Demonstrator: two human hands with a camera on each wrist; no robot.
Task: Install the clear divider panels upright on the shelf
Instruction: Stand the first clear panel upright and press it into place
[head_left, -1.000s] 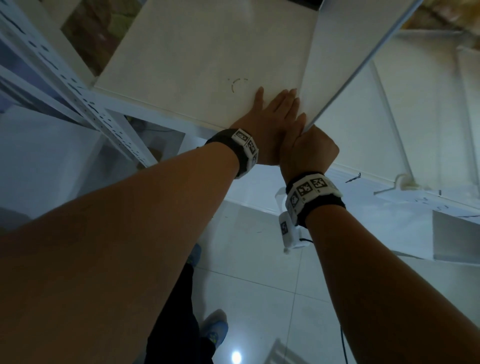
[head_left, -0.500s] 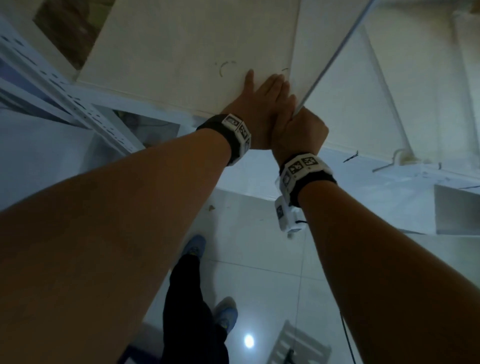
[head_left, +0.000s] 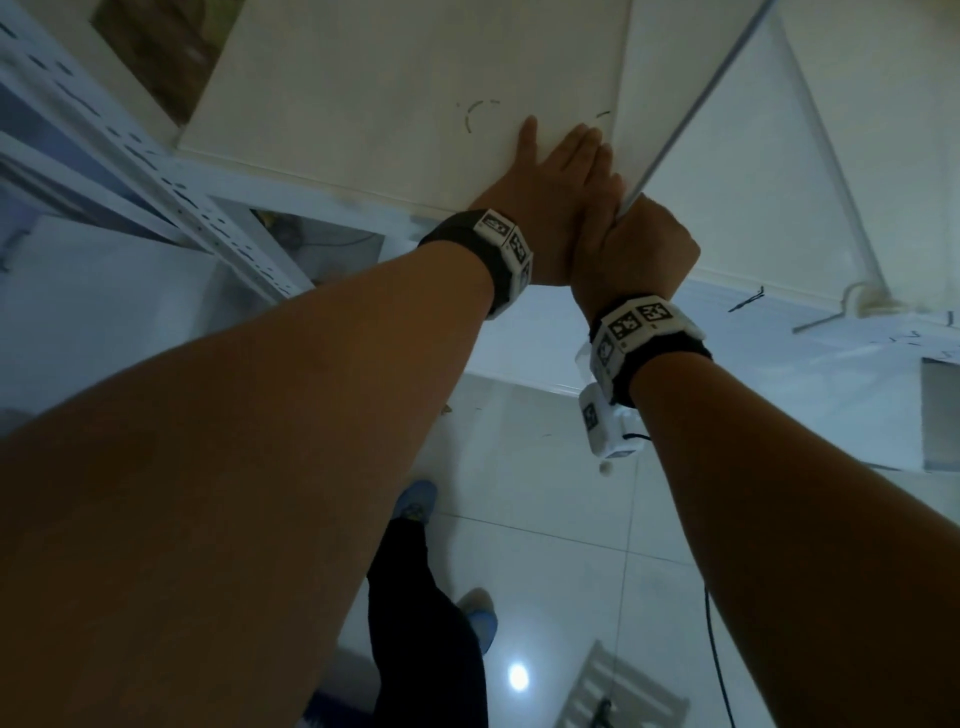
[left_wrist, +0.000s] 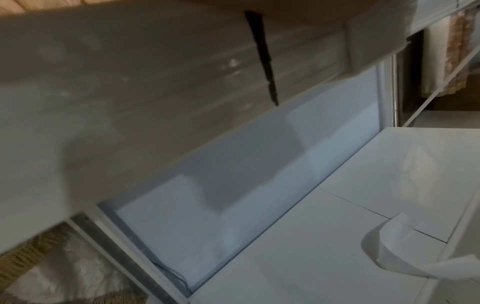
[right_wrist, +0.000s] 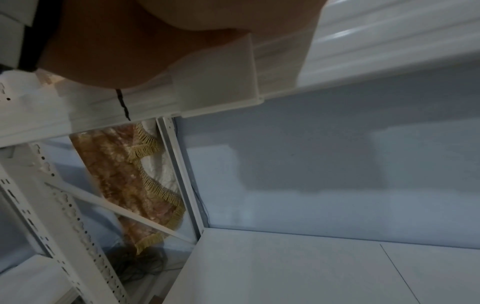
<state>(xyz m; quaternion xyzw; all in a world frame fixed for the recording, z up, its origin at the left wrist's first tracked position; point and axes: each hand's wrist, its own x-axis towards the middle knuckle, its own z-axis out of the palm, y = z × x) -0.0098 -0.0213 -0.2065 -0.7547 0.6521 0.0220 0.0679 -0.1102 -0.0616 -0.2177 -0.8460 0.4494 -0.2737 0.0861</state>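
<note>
A clear divider panel (head_left: 675, 78) stands upright on the white shelf (head_left: 337, 104), running from front to back. My left hand (head_left: 550, 176) lies flat on the shelf top, fingers straight and pressed against the panel's left face. At the shelf's front edge my right hand (head_left: 639, 249) is curled in a fist round the panel's near end. In the right wrist view the heel of that hand sits over a translucent piece (right_wrist: 221, 78) on the shelf's front lip. The fingertips of both hands are hidden in the wrist views.
A second clear panel (head_left: 841, 171) with a white foot (head_left: 862, 304) stands further right on the shelf. A perforated white upright (head_left: 171, 192) rises at the left. A lower shelf (left_wrist: 337, 236) carries a curled white strip (left_wrist: 384, 246). Below are tiled floor and my feet.
Both hands keep their places at the panel's near end. Only the head view has shifted a little.
</note>
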